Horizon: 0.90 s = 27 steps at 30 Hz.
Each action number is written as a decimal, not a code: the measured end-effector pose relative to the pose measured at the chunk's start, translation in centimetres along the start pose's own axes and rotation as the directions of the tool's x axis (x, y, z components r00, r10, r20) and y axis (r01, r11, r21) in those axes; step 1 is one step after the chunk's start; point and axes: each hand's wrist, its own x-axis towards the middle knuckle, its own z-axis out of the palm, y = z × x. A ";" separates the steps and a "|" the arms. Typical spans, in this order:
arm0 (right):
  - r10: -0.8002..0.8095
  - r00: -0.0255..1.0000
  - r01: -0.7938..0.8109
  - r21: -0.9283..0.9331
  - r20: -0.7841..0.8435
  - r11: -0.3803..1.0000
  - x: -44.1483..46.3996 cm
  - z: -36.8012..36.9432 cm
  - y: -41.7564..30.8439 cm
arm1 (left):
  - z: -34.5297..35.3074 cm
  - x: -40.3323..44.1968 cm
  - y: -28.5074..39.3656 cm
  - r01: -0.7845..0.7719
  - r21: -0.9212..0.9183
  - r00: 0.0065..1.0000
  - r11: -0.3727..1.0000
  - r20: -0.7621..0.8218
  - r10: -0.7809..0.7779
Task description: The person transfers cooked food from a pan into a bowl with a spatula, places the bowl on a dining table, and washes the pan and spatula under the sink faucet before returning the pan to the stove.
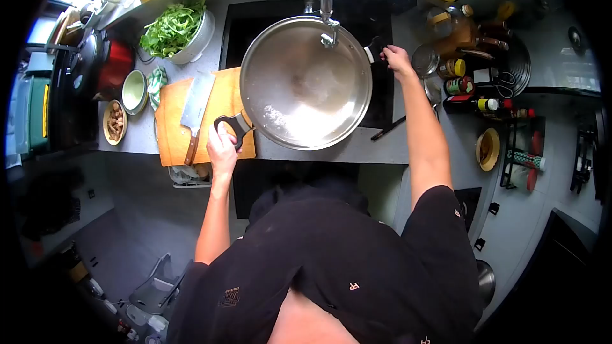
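Note:
A wide stainless steel wok (287, 70) is held under a metal faucet (327, 6). My left hand (222, 148) grips the black loop handle at the wok's lower left. On the opposite side, my right hand (396, 58) is closed on the other black handle. A whitish patch shows on the wok's shiny inside; whether water stands in it I cannot tell. Left of the wok, a cleaver (199, 99) with a wooden handle lies on a wooden cutting board (220, 105), whose right edge the wok overlaps.
A bowl of leafy greens (175, 28) stands behind the board. Stacked small bowls (134, 89), a bowl of brown pieces (115, 122) and a red cooker (115, 64) are at left. Jars (454, 67), dark bottles (472, 104) and a knife block (456, 44) crowd the right side.

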 end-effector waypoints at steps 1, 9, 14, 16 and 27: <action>-0.012 1.000 0.012 -0.001 0.028 1.000 0.2 0.7 -0.3 | -0.4 -0.2 0.7 -0.015 0.012 1.000 1.000 -0.020 0.016; -0.010 0.998 0.009 0.012 0.056 1.000 1.3 3.7 -2.0 | -1.6 -0.3 1.4 -0.037 0.023 0.995 0.999 -0.096 0.039; -0.005 0.996 0.010 -0.059 0.086 0.998 0.9 1.7 -2.4 | -1.3 -0.6 1.2 -0.073 0.007 0.993 0.997 -0.089 0.073; 0.006 0.998 -0.002 -0.063 0.064 0.998 0.2 0.7 -2.3 | -1.1 -0.5 1.2 -0.081 -0.008 0.994 0.997 -0.070 0.080; -0.188 0.978 0.153 -0.296 -0.094 0.943 -4.7 -8.4 -2.8 | 2.0 0.4 -4.4 0.326 -0.196 0.920 0.925 0.291 -0.263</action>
